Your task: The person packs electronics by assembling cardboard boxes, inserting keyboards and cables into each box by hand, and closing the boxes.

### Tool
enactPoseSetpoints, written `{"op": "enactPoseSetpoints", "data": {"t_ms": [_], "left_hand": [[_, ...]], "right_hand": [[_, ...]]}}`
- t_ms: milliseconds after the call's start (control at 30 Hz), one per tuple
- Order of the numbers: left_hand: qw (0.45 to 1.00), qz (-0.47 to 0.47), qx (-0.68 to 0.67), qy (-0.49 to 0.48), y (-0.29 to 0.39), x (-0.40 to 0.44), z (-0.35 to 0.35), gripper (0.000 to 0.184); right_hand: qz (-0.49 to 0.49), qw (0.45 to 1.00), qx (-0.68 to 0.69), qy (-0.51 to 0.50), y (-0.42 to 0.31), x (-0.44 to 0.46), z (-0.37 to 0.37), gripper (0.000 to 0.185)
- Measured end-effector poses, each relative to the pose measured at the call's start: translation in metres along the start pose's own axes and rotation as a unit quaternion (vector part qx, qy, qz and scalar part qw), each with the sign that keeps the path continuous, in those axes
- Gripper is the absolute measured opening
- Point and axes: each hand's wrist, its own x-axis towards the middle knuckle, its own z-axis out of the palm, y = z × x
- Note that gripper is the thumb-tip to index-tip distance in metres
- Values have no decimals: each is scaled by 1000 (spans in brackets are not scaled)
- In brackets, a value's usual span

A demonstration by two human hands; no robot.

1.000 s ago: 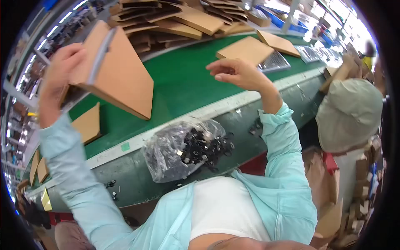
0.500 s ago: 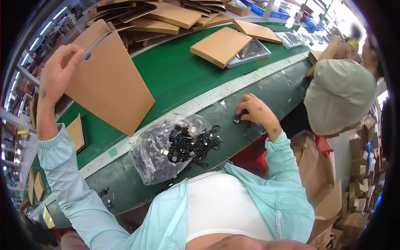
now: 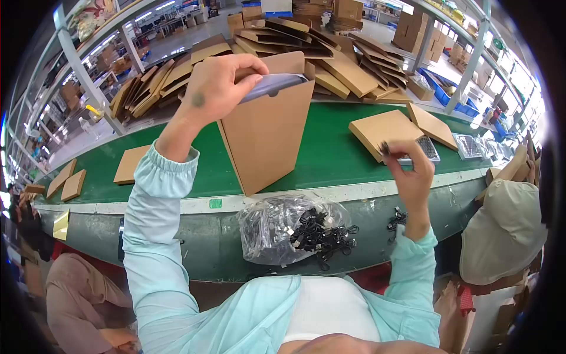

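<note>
Bag [image 3: 259,236]: clear plastic, on the surface [image 3: 212,236], black cables [image 3: 321,233] spilling from its mouth. Right hand [image 3: 415,170]: raised, fingers pinched together on a small dark item [image 3: 385,148], blurred. Box [image 3: 268,135]: cardboard, upright on the green belt [image 3: 330,159], top open. Left hand [image 3: 218,85]: at that opening, thumb and forefinger apart; whether the hand grips the box, cannot tell. Cartons [image 3: 377,130]: lying flat, box's right. Pile [image 3: 342,71]: cardboard, beyond the belt.
</note>
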Motion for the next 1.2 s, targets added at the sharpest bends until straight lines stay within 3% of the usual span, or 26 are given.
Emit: {"op": "enactPoseSetpoints", "data": {"t_ms": [100, 133, 233, 333, 633, 833, 933, 1133, 1200], "left_hand": [[1000, 5, -5, -6, 7, -2, 2, 14], [1000, 1, -8, -1, 10, -4, 4, 14], [1000, 17, -13, 0, 14, -7, 3, 14], [999, 26, -29, 5, 18, -10, 3, 15], [997, 15, -74, 0, 15, -11, 5, 15], [999, 4, -51, -8, 21, -14, 3, 14], [996, 0, -91, -16, 14, -17, 2, 15], [996, -8, -85, -24, 11, -22, -6, 16], [997, -12, -80, -20, 10, -25, -7, 16]], "right_hand": [[-239, 967, 7, 82, -37, 50, 44, 28], [-280, 955, 16, 96, -48, 64, 59, 27], [-377, 920, -28, 108, -64, 91, 96, 25], [-405, 909, -78, 56, -60, 102, 117, 25], [-357, 930, -90, -3, -62, 82, 118, 23], [-242, 961, -57, -122, -77, 79, 105, 35], [-247, 959, -55, -129, -82, 78, 104, 40], [-279, 959, 16, -40, -73, 76, 105, 51], [-261, 963, -8, -69, -71, 74, 103, 51]]}}
